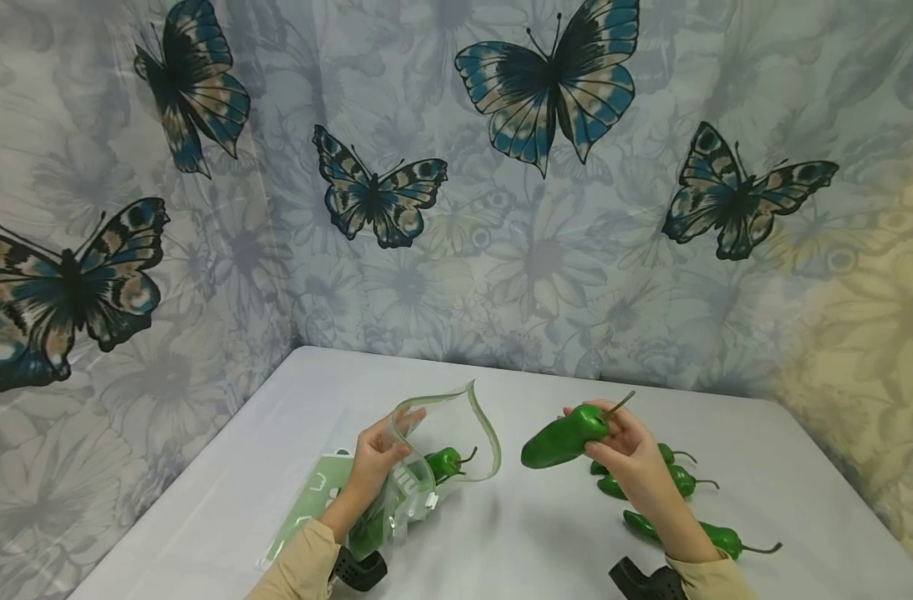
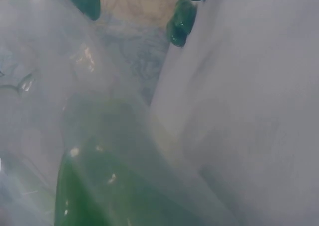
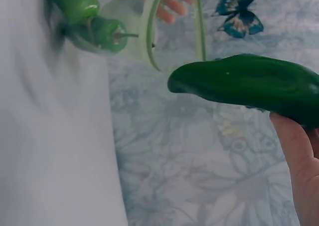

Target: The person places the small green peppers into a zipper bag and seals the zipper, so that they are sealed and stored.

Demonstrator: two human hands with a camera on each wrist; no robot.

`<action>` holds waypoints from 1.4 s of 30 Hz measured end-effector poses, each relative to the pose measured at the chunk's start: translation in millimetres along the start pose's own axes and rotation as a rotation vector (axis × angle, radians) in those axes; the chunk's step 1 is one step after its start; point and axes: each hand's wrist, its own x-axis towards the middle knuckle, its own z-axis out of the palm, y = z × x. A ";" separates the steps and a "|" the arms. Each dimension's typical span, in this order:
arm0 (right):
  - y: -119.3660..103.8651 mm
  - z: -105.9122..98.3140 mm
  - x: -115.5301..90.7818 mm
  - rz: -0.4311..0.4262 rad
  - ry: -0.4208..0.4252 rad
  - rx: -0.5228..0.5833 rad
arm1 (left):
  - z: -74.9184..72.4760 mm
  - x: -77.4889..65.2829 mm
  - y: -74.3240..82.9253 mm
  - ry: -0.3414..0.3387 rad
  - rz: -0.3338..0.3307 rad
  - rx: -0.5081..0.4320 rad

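Observation:
In the head view, my left hand point(image 1: 377, 458) holds a clear zip bag point(image 1: 495, 437) by its near side. The bag's green-edged mouth gapes toward the right, and green peppers point(image 1: 444, 462) lie inside it. My right hand point(image 1: 632, 454) grips another green pepper point(image 1: 564, 437) near its stem end, above the table to the right of the bag. Its blunt tip points toward the bag mouth. The right wrist view shows this pepper point(image 3: 244, 84) with my thumb under it. Seen through cloudy plastic, a bagged pepper point(image 2: 89, 191) fills the lower left wrist view.
Several green peppers point(image 1: 722, 537) lie on the white table point(image 1: 546, 550) around and behind my right forearm. A flat green and clear package point(image 1: 313, 492) with white lettering lies left of the bag. Butterfly-printed fabric point(image 1: 539, 250) hangs behind the table and on its left.

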 end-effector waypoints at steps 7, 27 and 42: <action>12.5 8.9 8.1 -0.064 0.050 0.023 | 0.6 -1.0 0.3 0.007 -0.016 0.033; 27.9 31.7 24.8 -0.010 0.159 -0.026 | 0.5 0.5 -0.7 -0.010 -0.005 0.004; 49.3 57.4 31.6 0.169 0.278 -0.248 | 0.6 -1.2 -1.6 -0.016 -0.012 0.020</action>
